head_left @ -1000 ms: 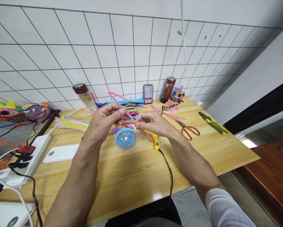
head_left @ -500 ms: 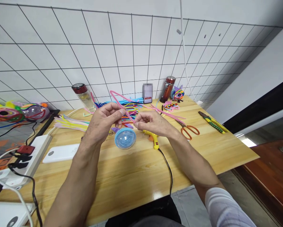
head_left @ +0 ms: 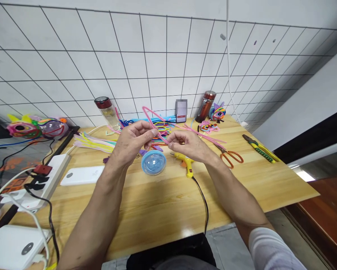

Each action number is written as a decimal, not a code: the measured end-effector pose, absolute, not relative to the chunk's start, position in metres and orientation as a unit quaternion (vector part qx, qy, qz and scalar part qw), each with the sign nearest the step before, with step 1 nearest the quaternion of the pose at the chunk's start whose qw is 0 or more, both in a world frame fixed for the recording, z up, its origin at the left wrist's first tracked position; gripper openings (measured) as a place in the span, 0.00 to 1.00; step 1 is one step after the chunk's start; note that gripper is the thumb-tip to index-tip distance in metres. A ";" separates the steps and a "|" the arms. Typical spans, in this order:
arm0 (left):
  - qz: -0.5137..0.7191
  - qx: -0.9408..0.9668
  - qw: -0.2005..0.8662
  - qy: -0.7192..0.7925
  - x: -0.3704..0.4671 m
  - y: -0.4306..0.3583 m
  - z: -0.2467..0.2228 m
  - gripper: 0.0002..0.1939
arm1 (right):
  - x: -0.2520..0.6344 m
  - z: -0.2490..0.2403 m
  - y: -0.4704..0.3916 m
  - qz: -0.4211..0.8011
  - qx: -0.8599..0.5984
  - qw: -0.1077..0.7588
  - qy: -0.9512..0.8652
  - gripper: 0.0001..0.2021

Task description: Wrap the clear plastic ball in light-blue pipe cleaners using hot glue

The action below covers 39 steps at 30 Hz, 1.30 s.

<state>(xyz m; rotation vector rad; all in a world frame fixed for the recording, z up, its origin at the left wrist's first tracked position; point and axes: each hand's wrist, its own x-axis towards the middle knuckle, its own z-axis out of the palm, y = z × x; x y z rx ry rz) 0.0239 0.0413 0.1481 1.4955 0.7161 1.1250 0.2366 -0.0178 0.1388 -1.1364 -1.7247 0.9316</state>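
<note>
A bent pink pipe cleaner [head_left: 149,115] is held up between my hands above the table, its loop pointing up and away. My left hand [head_left: 136,141] pinches it between thumb and fingers. The fingertips of my right hand [head_left: 187,144] grip its lower end. Just below my hands sits a clear round dome with a blue rim [head_left: 154,162], with blue strands inside. A yellow glue gun [head_left: 187,161] lies under my right hand, its black cord running to the front edge.
Behind are colourful pipe cleaners [head_left: 165,127], a phone [head_left: 181,111], two bottles and a finished fish-like figure [head_left: 217,112]. Scissors [head_left: 232,158] and pliers [head_left: 260,149] lie right. A white power bank [head_left: 82,176] and power strip [head_left: 48,180] are left.
The view has shifted, so the scene sits a little farther right. My hands keep their hold on the pink pipe cleaner, nearly unmoved.
</note>
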 end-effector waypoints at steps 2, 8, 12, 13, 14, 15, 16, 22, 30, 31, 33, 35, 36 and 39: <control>0.472 0.633 0.536 0.297 0.025 0.041 0.148 0.15 | 0.235 0.137 -0.017 0.388 -0.449 0.429 -0.681 0.05; 0.464 0.635 0.536 0.306 0.028 0.039 0.147 0.17 | 0.231 0.134 -0.017 0.388 -0.442 0.454 -0.669 0.09; 0.464 0.634 0.538 0.306 0.029 0.039 0.146 0.18 | 0.230 0.132 -0.015 0.360 -0.441 0.463 -0.679 0.08; 0.463 0.634 0.539 0.307 0.029 0.039 0.146 0.17 | 0.230 0.131 -0.015 0.358 -0.441 0.463 -0.680 0.08; 0.462 0.634 0.539 0.307 0.029 0.039 0.146 0.17 | 0.230 0.131 -0.015 0.359 -0.442 0.461 -0.680 0.08; 0.460 0.635 0.540 0.306 0.029 0.039 0.145 0.17 | 0.230 0.131 -0.014 0.362 -0.443 0.462 -0.678 0.09; 0.458 0.637 0.541 0.304 0.029 0.039 0.145 0.17 | 0.229 0.131 -0.014 0.365 -0.444 0.465 -0.673 0.10; 0.437 0.653 0.543 0.297 0.029 0.040 0.141 0.16 | 0.231 0.130 -0.011 0.366 -0.444 0.555 -0.600 0.18; 0.402 0.661 0.560 0.295 0.031 0.034 0.146 0.19 | 0.231 0.132 -0.010 0.343 -0.423 0.590 -0.596 0.20; 0.397 0.661 0.565 0.295 0.030 0.034 0.147 0.19 | 0.231 0.132 -0.010 0.339 -0.426 0.588 -0.598 0.20; 0.386 0.659 0.575 0.293 0.030 0.033 0.148 0.19 | 0.231 0.132 -0.010 0.331 -0.434 0.584 -0.601 0.19; 0.372 0.660 0.585 0.289 0.029 0.033 0.149 0.19 | 0.232 0.133 -0.009 0.327 -0.439 0.582 -0.601 0.19; 0.366 0.660 0.590 0.288 0.029 0.033 0.150 0.19 | 0.232 0.133 -0.009 0.328 -0.439 0.582 -0.601 0.18; 0.358 0.662 0.594 0.282 0.028 0.033 0.150 0.18 | 0.233 0.133 -0.009 0.332 -0.437 0.584 -0.598 0.17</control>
